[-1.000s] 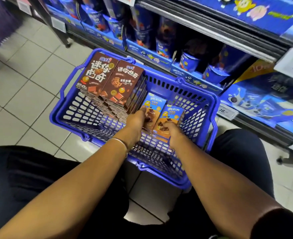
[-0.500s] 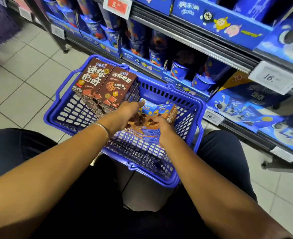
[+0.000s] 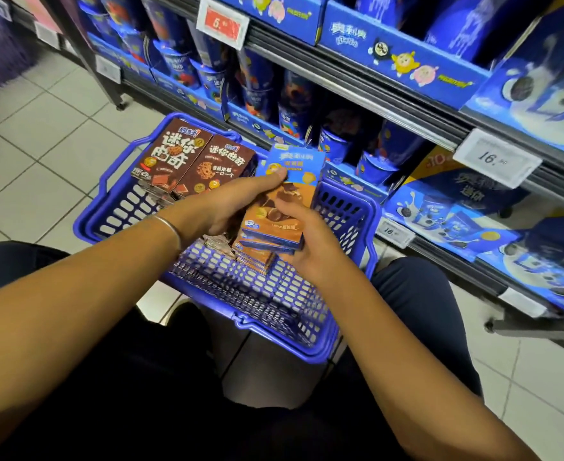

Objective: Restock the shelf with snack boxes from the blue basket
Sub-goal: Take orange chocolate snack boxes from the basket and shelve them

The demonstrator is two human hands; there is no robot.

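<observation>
Presumably so that several can reach the shelf (image 3: 357, 88) at one o'clock together, the left hand (image 3: 227, 207) and right hand (image 3: 310, 244) grip a stack of snack boxes (image 3: 302, 176) over the blue basket (image 3: 124, 207).

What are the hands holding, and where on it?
Both hold the orange-and-blue box stack: left hand grips its left edge, right hand its near right corner.

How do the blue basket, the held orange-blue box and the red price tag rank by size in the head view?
1. blue basket
2. orange-blue box
3. red price tag; it is farther away, so true size is unsure.
</observation>
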